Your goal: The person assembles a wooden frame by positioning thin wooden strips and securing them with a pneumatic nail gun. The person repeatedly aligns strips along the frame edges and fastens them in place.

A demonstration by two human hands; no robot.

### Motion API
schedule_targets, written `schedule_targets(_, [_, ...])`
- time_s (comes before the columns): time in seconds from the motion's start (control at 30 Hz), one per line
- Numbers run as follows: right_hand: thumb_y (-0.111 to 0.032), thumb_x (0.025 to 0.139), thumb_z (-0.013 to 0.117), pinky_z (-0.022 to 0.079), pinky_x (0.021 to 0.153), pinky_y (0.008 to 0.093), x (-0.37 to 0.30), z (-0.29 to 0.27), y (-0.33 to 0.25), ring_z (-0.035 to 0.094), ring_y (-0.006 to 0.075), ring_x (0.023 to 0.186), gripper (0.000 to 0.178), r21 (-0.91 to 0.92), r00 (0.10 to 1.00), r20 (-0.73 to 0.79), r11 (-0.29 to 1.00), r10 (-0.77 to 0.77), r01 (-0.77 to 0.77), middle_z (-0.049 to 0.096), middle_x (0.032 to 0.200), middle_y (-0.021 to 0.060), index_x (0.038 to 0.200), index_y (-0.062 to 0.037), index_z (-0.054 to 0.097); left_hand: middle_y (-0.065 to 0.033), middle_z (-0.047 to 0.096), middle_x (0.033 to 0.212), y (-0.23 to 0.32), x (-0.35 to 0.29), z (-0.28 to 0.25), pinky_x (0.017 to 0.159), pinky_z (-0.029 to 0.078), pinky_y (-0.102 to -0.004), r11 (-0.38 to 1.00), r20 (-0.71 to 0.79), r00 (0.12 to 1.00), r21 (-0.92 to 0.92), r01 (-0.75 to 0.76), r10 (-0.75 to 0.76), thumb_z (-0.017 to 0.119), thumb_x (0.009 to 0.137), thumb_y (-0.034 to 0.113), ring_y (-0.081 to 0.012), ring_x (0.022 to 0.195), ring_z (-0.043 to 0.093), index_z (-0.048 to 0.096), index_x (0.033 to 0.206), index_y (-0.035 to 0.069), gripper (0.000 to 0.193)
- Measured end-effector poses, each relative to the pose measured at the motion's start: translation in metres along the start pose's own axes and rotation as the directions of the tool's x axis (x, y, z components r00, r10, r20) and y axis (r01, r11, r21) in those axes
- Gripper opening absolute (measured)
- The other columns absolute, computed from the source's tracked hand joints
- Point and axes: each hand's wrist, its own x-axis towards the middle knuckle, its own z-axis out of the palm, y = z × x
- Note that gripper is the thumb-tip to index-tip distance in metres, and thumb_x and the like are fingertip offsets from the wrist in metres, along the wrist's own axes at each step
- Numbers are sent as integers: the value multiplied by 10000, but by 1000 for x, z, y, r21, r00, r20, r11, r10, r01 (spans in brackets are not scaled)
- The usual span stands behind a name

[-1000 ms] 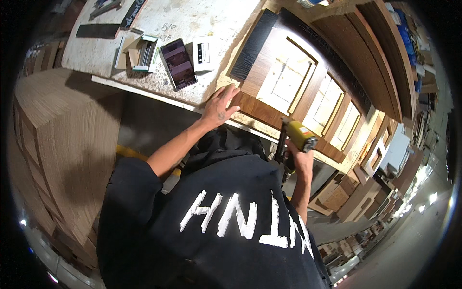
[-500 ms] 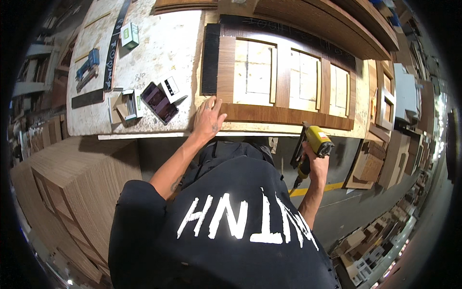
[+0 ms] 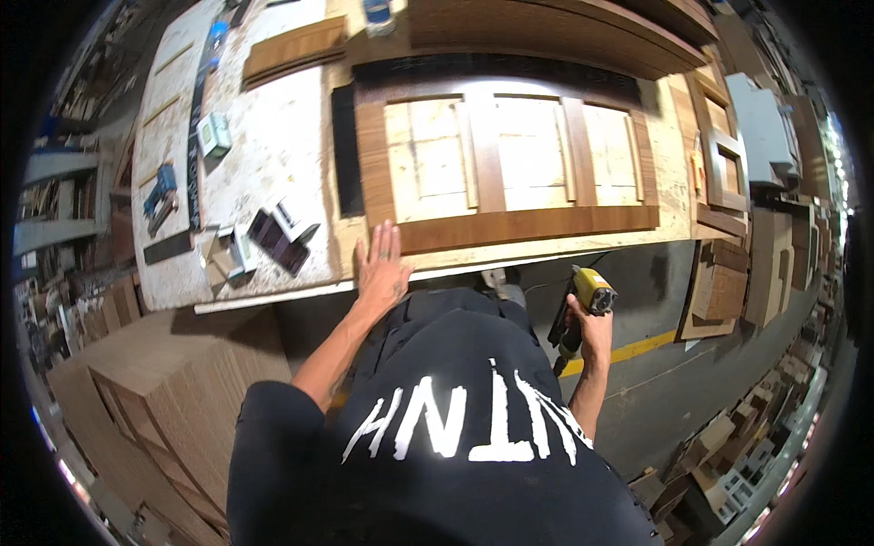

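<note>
A brown wooden frame [image 3: 519, 224] with three openings lies flat on the bench. Thin strips run along one side of its openings, and pale board shows through them. At its near left corner my left hand [image 3: 382, 273] rests with fingers stretched out, fingertips touching the wood. My right hand [image 3: 594, 332] is wrapped around the handle of a yellow and black nail gun [image 3: 595, 291]. The tool hangs off the bench's near edge, apart from the frame, above the floor. Dark boards [image 3: 347, 150] lie against the frame's left and far sides.
Left on the bench [image 3: 273, 136] are a phone [image 3: 275, 242], small boxes [image 3: 215, 135] and a blue tool [image 3: 162, 191]. Brown boards [image 3: 296, 50] and a bottle [image 3: 378, 16] are farther back. A wood-grain cabinet [image 3: 191, 382] stands lower left; panels [image 3: 715, 291] lean at right.
The view has shifted, bringing in more of the bench's far side. My left hand's fingers have straightened at the frame's corner. The nail gun remains in my right hand, beside the bench edge.
</note>
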Motion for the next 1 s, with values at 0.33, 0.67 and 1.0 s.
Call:
schedule_targets(0.33, [-199,874,700,525,759,339,186,-151,-29,671,176,815,287,-192,978,117,962,-173,193,712,878,105,1023,46,674,-416,153,1605,106,53,12,1216,114,-639,914,55,914,-32,404,-402,581,969,489,-541,1511,153,228,1556,-123,918])
schedule_targets(0.67, [-176,915,643,494,921,572,432,-214,-89,613,513,1073,698,-632,852,-244,742,-463,223,616,1140,353,1537,-37,359,-430,342,1478,205,211,49,1143,334,-580,911,-318,860,-37,410,-400,718,872,339,-557,1371,344,365,1444,-157,836])
schedule_targets(1.0, [-165,859,631,436,1067,523,431,-121,-87,507,455,1250,556,-585,725,-17,595,-688,551,559,1314,280,1368,35,532,-368,450,1358,191,265,11,1032,456,-593,756,-295,699,-175,630,-651,763,798,321,-514,1276,464,560,1224,-153,669])
